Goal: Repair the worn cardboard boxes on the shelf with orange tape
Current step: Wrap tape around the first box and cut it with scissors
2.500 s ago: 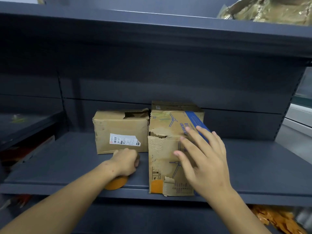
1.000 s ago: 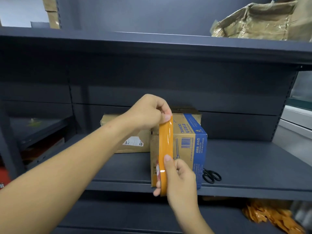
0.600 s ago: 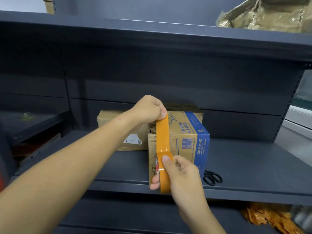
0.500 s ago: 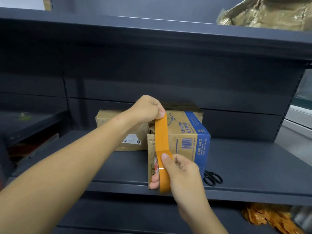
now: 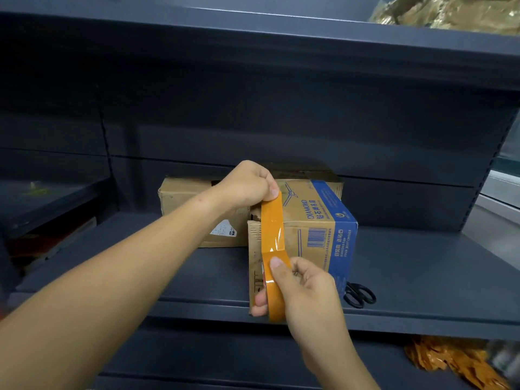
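A worn brown-and-blue cardboard box (image 5: 318, 232) stands near the front edge of the dark grey shelf (image 5: 422, 271). Behind it to the left sits a plain brown box (image 5: 185, 204) with a white label. My right hand (image 5: 301, 288) grips the orange tape roll (image 5: 275, 299) in front of the box's lower left corner. My left hand (image 5: 250, 187) pinches the free end of the tape strip (image 5: 271, 223) at the box's top edge. The strip runs down the box's left front between both hands.
Black scissors (image 5: 360, 295) lie on the shelf just right of the blue box. A crumpled taped carton (image 5: 450, 12) sits on the shelf above at the right. Orange tape scraps (image 5: 450, 361) lie on the lower shelf at the right.
The strip between my hands has come down closer to the box's top and front. Earlier my left hand held the roll on the shelf while my right hand rested on the box.
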Demonstrator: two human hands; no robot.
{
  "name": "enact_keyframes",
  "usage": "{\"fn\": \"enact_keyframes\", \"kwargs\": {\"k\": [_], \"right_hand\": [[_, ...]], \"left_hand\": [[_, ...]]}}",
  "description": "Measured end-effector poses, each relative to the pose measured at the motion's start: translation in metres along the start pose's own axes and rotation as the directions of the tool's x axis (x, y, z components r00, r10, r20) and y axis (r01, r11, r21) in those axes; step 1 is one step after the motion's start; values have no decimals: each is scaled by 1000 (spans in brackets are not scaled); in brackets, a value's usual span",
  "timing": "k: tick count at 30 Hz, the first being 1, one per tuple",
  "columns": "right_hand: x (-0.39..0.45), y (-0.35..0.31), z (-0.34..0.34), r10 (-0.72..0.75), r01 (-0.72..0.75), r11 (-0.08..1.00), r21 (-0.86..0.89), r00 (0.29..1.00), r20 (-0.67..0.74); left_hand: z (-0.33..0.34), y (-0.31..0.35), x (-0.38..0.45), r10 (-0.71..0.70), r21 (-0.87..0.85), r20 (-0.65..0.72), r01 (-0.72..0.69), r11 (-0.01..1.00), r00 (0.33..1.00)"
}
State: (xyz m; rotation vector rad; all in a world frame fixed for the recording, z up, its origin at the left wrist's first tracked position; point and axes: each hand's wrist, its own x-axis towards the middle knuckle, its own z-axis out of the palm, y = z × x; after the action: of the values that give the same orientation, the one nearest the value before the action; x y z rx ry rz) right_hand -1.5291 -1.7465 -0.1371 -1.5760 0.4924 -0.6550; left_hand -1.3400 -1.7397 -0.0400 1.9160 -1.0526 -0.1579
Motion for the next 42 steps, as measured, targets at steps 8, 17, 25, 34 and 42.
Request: {"fn": "enact_keyframes", "kwargs": {"k": [8, 17, 25, 34, 42], "right_hand": [[2, 4, 2, 22, -22, 998, 53, 1000, -13], [2, 5, 0, 29, -28, 994, 103, 999, -15], [-8, 15, -3, -45, 42, 994, 99, 998, 35], [-7, 23, 3, -3, 8, 990, 144, 999, -37], [-2, 15, 1, 37, -32, 977, 211, 999, -20]], "left_hand": [[7, -14, -7, 29, 47, 16, -30, 998, 999], [-4, -25, -33, 311, 173, -230, -276, 945, 922], [-7, -55, -67, 494, 298, 191, -529, 794, 849], [10, -67, -65, 576, 315, 11, -550, 774, 817], [10, -60, -72, 483, 195, -23, -470, 861, 876]]}}
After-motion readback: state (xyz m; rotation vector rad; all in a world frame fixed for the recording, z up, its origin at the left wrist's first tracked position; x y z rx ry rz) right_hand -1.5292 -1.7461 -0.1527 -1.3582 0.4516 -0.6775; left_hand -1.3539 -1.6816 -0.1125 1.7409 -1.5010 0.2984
